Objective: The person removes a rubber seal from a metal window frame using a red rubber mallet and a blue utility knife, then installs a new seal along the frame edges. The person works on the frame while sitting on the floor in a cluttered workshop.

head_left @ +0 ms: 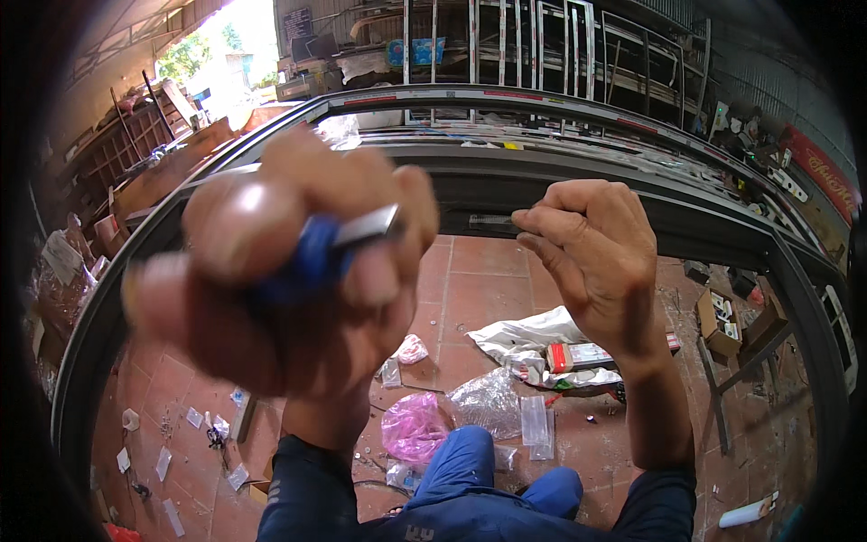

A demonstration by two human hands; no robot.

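Close to the camera, my left hand (316, 271) is closed around a small blue-handled tool (312, 257), blurred by motion. A flat metal tip (368, 226) sticks out between the fingers; the exact kind of tool cannot be made out. My right hand (601, 253) has its thumb and fingers pinched together in front of the near bar of a dark metal frame (424, 199). By its fingertips a small grey ribbed strip or slot (490, 219) shows against the bar. Whether the pinch holds anything is too small to tell.
The large frame surrounds me. On the red tiled floor lie a pink plastic bag (415, 427), clear wrap (485, 402), a white sack (519, 339) and a red-and-white long package (578, 356). An open cardboard box (720, 323) stands at right. Metal frames (501, 45) lean at the back.
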